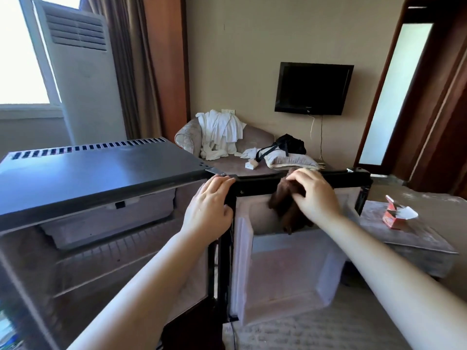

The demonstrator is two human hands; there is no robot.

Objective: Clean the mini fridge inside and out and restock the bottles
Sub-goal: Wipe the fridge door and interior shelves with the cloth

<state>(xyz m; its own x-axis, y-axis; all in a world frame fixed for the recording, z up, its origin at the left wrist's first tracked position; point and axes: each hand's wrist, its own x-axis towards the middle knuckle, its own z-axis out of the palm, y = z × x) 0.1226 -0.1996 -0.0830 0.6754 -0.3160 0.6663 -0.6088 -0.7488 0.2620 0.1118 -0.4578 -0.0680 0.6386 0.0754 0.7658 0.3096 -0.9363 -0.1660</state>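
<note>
right hand (316, 195) fingers clamped on brown cloth (285, 208) at door (341, 176) top edge; left hand (209, 203) fingers together, flat by hinge (219, 173). 1 risk: wipe pressure could swing door, pinching left fingers.

Daylight pours in from the window (22, 59) on the left, which is blown out to plain white on my feed. A frosted panel (394, 92) on the right glows as well. The room reads bright, with soft shadows. The fridge top (101, 170) carries a pale sheen, and the cavity under it sits dimmer. The right grip (316, 195) and the cloth (285, 200) are smeared by motion blur. The wide lens bends the edges, so the air conditioner (80, 79) leans inward. Overall I see slight softness and little fine detail.
</note>
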